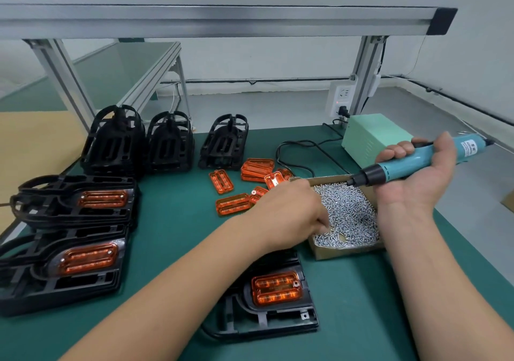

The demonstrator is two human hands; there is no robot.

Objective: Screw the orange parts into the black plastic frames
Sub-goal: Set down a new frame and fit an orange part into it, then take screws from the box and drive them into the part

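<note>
A black plastic frame (278, 324) lies near me on the green mat with an orange part (276, 288) seated in it. My left hand (292, 210) reaches into a cardboard box of small silver screws (350, 216), its fingertips down among them; I cannot tell whether it holds one. My right hand (417, 174) is raised over the box's far right and grips a teal electric screwdriver (411, 163), bit pointing left. Loose orange parts (230, 202) lie left of the box. At the left, two stacks of frames (75, 202) carry fitted orange parts.
Three piles of bare black frames (167, 143) stand at the back. A pale green power box (372, 138) with black cables sits back right, beside a wall socket (342, 96). An aluminium shelf frame (222, 18) crosses overhead. Brown cardboard (33, 143) lies far left.
</note>
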